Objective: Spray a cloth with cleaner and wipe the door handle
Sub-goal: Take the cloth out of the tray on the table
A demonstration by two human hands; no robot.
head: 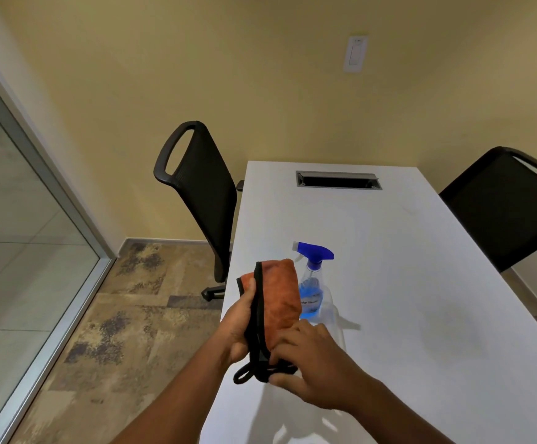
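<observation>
An orange cloth (281,294) with a black border is folded and held upright above the near left edge of the white table (421,283). My left hand (238,325) grips it from the left, thumb along the black edge. My right hand (312,363) pinches the cloth's lower end, where the black trim loops out. Just behind the cloth stands a clear spray bottle (313,283) with blue liquid and a blue trigger head, upright on the table, partly hidden by the cloth. No door handle is in view.
A black mesh chair (200,193) stands at the table's left side, another chair (504,203) at the right. A cable slot (337,180) is set in the table's far end. A glass partition with a metal frame (46,181) runs along the left. The floor is patterned carpet.
</observation>
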